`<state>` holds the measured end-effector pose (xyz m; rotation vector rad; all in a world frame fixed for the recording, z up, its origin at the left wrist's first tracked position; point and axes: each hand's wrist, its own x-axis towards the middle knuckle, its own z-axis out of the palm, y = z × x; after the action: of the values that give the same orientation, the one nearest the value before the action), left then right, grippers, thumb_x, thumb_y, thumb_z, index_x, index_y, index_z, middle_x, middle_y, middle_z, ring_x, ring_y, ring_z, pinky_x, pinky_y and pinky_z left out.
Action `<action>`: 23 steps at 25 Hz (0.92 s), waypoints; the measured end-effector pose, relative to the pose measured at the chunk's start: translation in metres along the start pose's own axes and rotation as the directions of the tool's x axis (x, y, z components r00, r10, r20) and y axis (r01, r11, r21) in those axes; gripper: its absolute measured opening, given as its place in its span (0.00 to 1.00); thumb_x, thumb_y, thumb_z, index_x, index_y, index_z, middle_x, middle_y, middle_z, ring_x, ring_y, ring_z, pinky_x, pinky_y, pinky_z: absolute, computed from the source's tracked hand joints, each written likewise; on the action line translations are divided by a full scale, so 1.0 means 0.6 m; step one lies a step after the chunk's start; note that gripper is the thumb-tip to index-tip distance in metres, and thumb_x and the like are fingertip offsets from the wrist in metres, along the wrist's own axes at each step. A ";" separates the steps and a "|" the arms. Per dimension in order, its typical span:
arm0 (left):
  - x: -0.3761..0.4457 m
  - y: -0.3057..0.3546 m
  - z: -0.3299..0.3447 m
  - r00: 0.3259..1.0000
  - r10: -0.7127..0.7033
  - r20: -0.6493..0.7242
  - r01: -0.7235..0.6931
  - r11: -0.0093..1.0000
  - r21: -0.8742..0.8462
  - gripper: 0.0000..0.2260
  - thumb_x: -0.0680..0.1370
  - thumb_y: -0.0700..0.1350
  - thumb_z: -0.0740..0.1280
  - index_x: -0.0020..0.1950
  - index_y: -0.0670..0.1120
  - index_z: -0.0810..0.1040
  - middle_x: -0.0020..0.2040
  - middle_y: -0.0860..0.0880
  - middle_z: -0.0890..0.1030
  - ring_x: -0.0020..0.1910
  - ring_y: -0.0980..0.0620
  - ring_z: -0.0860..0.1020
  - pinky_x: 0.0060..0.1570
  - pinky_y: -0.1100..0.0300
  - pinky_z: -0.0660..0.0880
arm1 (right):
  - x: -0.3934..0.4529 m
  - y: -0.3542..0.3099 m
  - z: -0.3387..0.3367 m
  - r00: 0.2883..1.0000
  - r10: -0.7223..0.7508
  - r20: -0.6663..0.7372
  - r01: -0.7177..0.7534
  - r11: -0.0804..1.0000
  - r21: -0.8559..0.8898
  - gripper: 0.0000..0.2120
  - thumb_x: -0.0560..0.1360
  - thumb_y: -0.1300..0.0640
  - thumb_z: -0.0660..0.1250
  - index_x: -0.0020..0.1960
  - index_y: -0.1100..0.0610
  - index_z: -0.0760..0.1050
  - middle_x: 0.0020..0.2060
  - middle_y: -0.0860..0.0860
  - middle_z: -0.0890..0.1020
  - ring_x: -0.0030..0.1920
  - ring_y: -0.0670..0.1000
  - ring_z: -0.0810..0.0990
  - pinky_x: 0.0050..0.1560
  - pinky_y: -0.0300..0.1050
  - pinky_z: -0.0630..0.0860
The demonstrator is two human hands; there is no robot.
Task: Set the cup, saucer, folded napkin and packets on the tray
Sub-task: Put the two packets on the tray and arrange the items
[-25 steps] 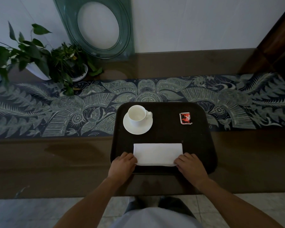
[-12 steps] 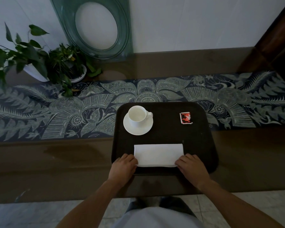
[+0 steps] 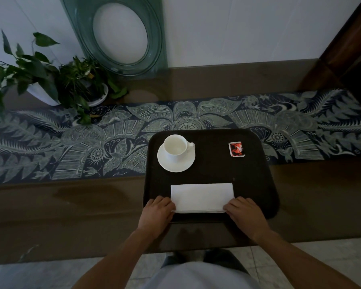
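A dark tray (image 3: 215,172) lies on the brown table in front of me. At its back left, a white cup (image 3: 175,147) stands on a white saucer (image 3: 176,164). A red packet (image 3: 236,149) lies at the tray's back right. A white folded napkin (image 3: 202,197) lies flat along the tray's near edge. My left hand (image 3: 155,214) pinches the napkin's near left corner. My right hand (image 3: 244,214) pinches its near right corner. Both hands rest on the tray's front rim.
A patterned blue runner (image 3: 71,142) crosses the table under the tray's far end. Two potted plants (image 3: 50,80) stand at the back left. A green glass oval frame (image 3: 121,36) leans on the wall. The table's near edge is just below my wrists.
Both hands stay at the napkin's near corners; nothing else on the tray has moved. The view has shifted only slightly.
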<state>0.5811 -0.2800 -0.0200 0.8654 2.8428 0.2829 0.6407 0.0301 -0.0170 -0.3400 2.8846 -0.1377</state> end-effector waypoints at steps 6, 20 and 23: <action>0.001 0.000 -0.009 0.999 0.023 0.038 -0.024 1.000 0.004 0.05 0.71 0.47 0.73 0.45 0.52 0.80 0.45 0.53 0.80 0.45 0.50 0.78 0.41 0.56 0.75 | 0.002 -0.002 0.003 0.999 0.028 0.034 -0.028 1.000 -0.010 0.13 0.79 0.51 0.61 0.63 0.46 0.73 0.62 0.46 0.77 0.61 0.47 0.73 0.62 0.43 0.67; 0.108 0.022 -0.080 0.842 -0.019 0.539 -0.091 0.980 0.178 0.15 0.78 0.53 0.62 0.58 0.46 0.78 0.58 0.45 0.79 0.57 0.44 0.76 0.55 0.49 0.74 | 0.036 -0.014 -0.046 0.970 0.125 0.207 -0.149 0.983 0.106 0.09 0.76 0.44 0.62 0.52 0.46 0.76 0.50 0.45 0.79 0.49 0.45 0.74 0.48 0.41 0.71; 0.140 0.032 -0.096 0.816 -0.024 0.578 -0.079 0.985 0.152 0.16 0.77 0.54 0.64 0.60 0.47 0.77 0.59 0.45 0.78 0.57 0.44 0.76 0.53 0.50 0.74 | 0.054 0.005 -0.075 0.946 0.156 0.283 -0.212 0.960 0.181 0.12 0.77 0.44 0.62 0.55 0.47 0.77 0.50 0.47 0.80 0.51 0.47 0.77 0.53 0.44 0.73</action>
<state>0.5110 -0.2246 0.0321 0.8429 2.2980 -0.2015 0.5984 0.0282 0.0189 -0.0423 2.5869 -0.3332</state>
